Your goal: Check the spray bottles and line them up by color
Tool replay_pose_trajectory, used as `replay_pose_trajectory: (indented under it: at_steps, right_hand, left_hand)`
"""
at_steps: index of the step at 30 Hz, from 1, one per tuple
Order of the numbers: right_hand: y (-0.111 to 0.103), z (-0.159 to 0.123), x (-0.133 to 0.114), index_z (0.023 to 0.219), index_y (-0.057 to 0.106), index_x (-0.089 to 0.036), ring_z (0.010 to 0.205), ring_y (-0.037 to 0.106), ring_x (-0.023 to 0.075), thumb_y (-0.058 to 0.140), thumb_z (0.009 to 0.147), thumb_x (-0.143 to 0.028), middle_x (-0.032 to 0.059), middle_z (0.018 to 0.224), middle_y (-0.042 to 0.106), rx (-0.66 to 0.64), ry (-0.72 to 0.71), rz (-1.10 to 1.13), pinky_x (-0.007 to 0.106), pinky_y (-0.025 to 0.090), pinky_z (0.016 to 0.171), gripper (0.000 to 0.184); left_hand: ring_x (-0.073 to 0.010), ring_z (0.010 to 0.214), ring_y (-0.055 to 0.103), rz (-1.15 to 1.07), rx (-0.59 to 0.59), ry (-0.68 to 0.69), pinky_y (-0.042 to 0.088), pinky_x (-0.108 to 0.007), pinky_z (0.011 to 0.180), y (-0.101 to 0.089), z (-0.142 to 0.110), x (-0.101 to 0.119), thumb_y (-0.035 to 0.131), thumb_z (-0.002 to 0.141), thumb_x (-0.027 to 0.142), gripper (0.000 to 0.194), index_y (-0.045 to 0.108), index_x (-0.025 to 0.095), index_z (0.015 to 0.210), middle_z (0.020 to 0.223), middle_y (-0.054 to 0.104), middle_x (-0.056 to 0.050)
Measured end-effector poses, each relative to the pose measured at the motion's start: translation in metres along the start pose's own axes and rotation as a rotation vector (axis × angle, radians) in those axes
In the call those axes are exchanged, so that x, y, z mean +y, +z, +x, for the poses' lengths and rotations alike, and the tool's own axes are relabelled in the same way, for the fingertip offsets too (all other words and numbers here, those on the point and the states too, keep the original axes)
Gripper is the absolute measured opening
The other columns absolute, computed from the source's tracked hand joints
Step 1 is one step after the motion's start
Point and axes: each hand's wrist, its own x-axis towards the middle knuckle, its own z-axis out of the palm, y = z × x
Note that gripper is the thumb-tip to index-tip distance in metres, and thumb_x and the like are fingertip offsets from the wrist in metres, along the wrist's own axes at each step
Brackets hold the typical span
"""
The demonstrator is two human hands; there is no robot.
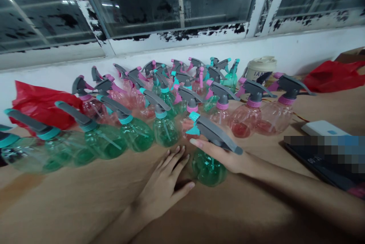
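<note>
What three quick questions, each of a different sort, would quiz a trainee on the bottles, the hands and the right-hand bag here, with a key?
1. Multiple choice: the right hand holds a spray bottle. What colour is its body?
A) pink
B) green
C) yellow

2. True or false: the left hand lies palm-down and holds nothing.

3. Fill in the blank: the crumpled plastic bag at the far right, near the wall, is ___.

Key: 1 B; 2 true; 3 red.
</note>
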Motion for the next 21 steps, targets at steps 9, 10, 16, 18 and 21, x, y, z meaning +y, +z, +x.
replay_pose_trajectory:
  at_steps: [9,10,16,18,21]
  right_hand:
    - [-0.0001,0.0017,-0.0011,0.094,0.062,-0.023,0.071,0.057,0.0146,0.061,0.084,-0.034,-0.0007,0.079,0.060,0.014,-0.044,0.037,0.030,0.046,0.067,0.016]
    - [0.0000,0.0017,-0.0012,0.098,0.062,-0.023,0.073,0.059,0.0147,0.061,0.084,-0.033,-0.0003,0.081,0.061,0.013,-0.048,0.051,0.030,0.046,0.067,0.017]
    - [-0.0007,0.0014,-0.0030,0.087,0.060,-0.022,0.073,0.058,0.0132,0.059,0.086,-0.034,-0.0014,0.080,0.061,-0.014,-0.020,0.083,0.028,0.045,0.069,0.012]
    - [-0.0011,0.0018,-0.0031,0.083,0.059,-0.022,0.071,0.056,0.0122,0.058,0.086,-0.034,-0.0025,0.076,0.058,-0.020,-0.015,0.074,0.027,0.044,0.067,0.012]
    - [-0.0013,0.0030,-0.0022,0.083,0.059,-0.022,0.068,0.054,0.0115,0.059,0.085,-0.031,-0.0031,0.074,0.057,-0.041,-0.017,0.094,0.027,0.043,0.064,0.009]
  left_hand:
    - [-0.0251,0.138,0.027,-0.014,0.014,-0.005,0.026,-0.045,0.111,0.0033,-0.0014,-0.0012,0.044,0.094,0.053,0.063,0.033,0.015,0.142,0.150,0.032,-0.011]
    - [-0.0249,0.138,0.027,-0.017,0.009,-0.009,0.026,-0.045,0.111,0.0032,-0.0014,-0.0011,0.044,0.094,0.054,0.063,0.033,0.015,0.143,0.150,0.031,-0.011]
    - [-0.0258,0.138,0.026,-0.037,-0.013,-0.020,0.027,-0.045,0.110,0.0003,-0.0001,-0.0001,0.044,0.093,0.054,0.063,0.034,0.016,0.142,0.150,0.031,-0.011]
    - [-0.0260,0.138,0.026,-0.045,-0.007,-0.016,0.027,-0.046,0.111,-0.0004,0.0001,0.0001,0.045,0.093,0.053,0.063,0.034,0.015,0.142,0.150,0.031,-0.011]
    - [-0.0262,0.138,0.026,-0.052,0.005,-0.011,0.027,-0.046,0.110,-0.0003,-0.0003,0.0001,0.046,0.093,0.052,0.062,0.034,0.015,0.142,0.149,0.032,-0.011]
